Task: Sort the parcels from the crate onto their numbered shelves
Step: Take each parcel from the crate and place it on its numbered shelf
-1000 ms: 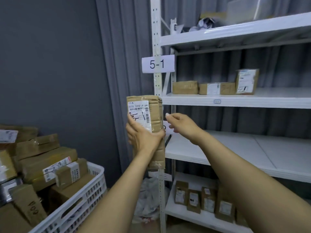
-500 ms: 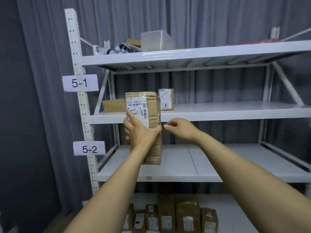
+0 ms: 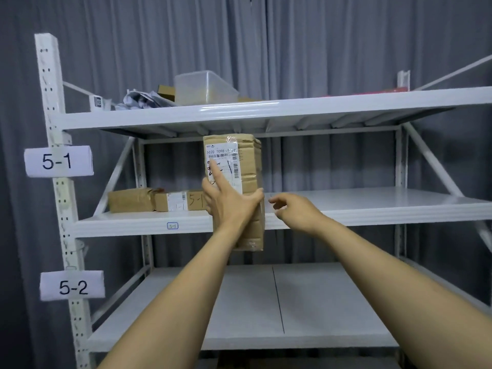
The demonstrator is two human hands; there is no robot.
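While left hand [image 3: 229,205] grips parcel [image 3: 249,166], right [image 3: 296,211] seems relaxed.

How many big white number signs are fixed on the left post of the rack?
2. The 5-1 sign is higher on the post, and the 5-2 sign is below it. Others may lie outside the picture.

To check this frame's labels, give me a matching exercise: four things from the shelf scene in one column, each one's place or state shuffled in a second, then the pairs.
1. tall parcel
2. clear tub
3. flat brown parcel
4. right hand

A. lying on the 5-1 shelf, at its left end
B. open, holding nothing
C. standing on the top shelf
D. gripped upright by the left hand

Pairs: 1-D, 2-C, 3-A, 4-B.
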